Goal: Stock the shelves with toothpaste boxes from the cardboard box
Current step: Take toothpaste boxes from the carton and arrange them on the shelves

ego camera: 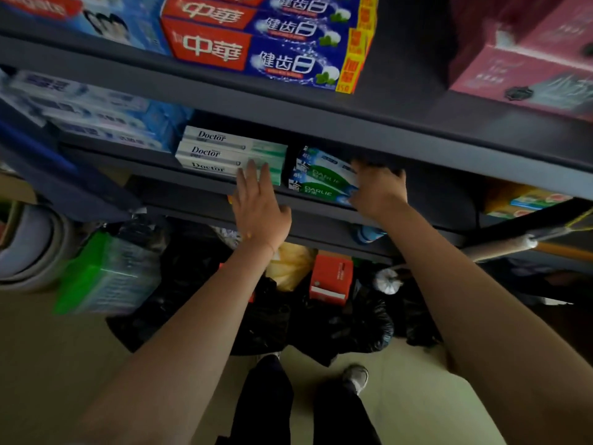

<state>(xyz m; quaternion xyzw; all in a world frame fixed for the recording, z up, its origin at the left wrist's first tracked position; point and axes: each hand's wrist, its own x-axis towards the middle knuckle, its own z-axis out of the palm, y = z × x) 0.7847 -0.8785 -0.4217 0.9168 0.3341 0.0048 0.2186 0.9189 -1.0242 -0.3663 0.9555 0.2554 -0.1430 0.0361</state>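
Dark grey metal shelves are filling the upper view, seen from above at a steep tilt. On the middle shelf a stack of white-and-green Doctor toothpaste boxes is lying flat, long sides facing out. Just right of it, apart by a narrow dark gap, a stack of blue-and-green Darlie toothpaste boxes is sitting near the shelf's front edge.

The left hand is reaching forward with straight, spread fingers, fingertips touching the right end of the Doctor stack, palm over the shelf lip. The right hand is at the right end of the Darlie stack, fingers curled over the boxes' end; knuckles are hiding the contact, so a true grip or just a push cannot be told.

On the top shelf red-and-blue toothpaste boxes with Chinese lettering are stacked, pink cartons well to their right. Blurred blue-and-white boxes are lying left of the Doctor stack.

Below the shelves on the floor: black plastic bags, a red box, a yellow bag, a green-topped pack. The cardboard box is not showing. The person's dark trousers and a grey shoe are at the bottom centre.
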